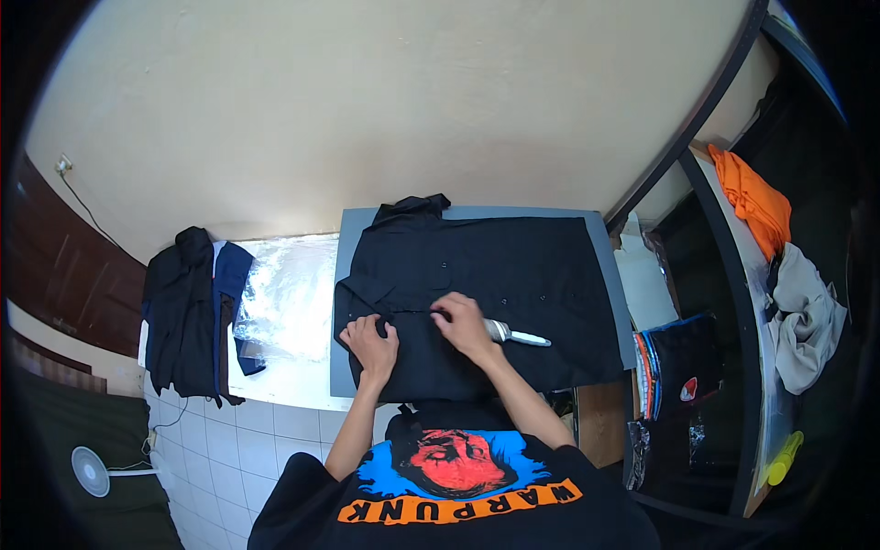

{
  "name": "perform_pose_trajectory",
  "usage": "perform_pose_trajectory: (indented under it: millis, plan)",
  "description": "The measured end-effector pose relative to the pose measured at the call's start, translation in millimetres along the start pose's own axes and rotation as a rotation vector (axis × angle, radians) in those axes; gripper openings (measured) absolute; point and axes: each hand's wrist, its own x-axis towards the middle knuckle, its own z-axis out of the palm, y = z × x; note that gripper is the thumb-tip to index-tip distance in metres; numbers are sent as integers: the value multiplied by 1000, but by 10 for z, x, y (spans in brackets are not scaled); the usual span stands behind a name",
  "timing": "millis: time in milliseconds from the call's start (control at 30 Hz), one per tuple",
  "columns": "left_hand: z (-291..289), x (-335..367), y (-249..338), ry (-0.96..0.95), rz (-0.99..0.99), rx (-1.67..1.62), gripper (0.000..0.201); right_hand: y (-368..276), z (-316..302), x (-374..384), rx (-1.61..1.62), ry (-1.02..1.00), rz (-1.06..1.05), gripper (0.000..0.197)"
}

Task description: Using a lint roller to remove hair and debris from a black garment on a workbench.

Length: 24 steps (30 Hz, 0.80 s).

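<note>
A black button-up shirt (522, 252) is spread on a grey-blue board (357, 229), collar to the left and its button front running across the middle. My left hand (370, 346) is at the collar end, its bent fingers gripping the cloth. At the front opening, my right hand (466, 323) pinches the placket edge between thumb and fingers; the fingertips partly hide the spot. A white-handled lint roller (532, 339) lies on the shirt beside my right wrist, which covers part of its roll.
Left of the board, clear plastic wrapping (284, 298) and a pile of dark clothes (183, 312) lie on a white tabletop. Folded garments (678, 362) sit at the right. A dark-framed rack there holds orange cloth (752, 197) and grey cloth (807, 316). A fan (92, 470) stands lower left.
</note>
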Motion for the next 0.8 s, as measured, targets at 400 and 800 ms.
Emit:
perform_pose_trajectory:
  millis: [400, 800]
  plan:
    - [78, 121, -180, -105, -91, -72, 14, 270, 649, 538, -56, -419, -140, 17]
    - [-45, 378, 163, -134, -217, 13, 32, 261, 605, 477, 55, -356, -25, 16]
